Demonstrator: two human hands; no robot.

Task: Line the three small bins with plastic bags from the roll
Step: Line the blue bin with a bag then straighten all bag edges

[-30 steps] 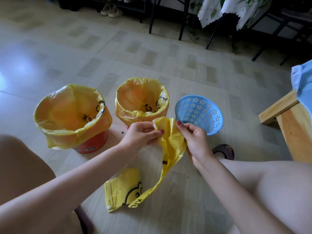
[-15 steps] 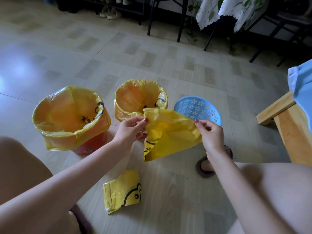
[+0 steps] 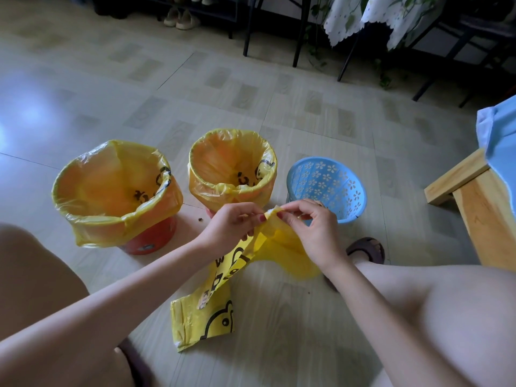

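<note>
Three small bins stand in a row on the floor. The left bin [image 3: 150, 241] is red and carries a yellow bag over its rim. The middle bin [image 3: 231, 166] is also lined in yellow. The blue perforated bin [image 3: 329, 182] on the right has no bag in it. My left hand [image 3: 231, 224] and my right hand [image 3: 312, 227] pinch the top edge of a yellow plastic bag [image 3: 279, 244] close together, just in front of the middle and blue bins. The bag hangs down to the folded yellow bag stack [image 3: 206, 319] lying on the floor between my legs.
A wooden bench [image 3: 474, 196] with blue cloth stands at the right. My sandalled foot [image 3: 365, 250] rests near the blue bin. Chair and table legs [image 3: 301, 29] and slippers [image 3: 181, 18] line the far wall. Small crumbs [image 3: 199, 219] lie by the middle bin.
My hands held the bag spread wide half a second ago; now they have come together at its top edge, and the bag hangs narrow and long down to the stack.
</note>
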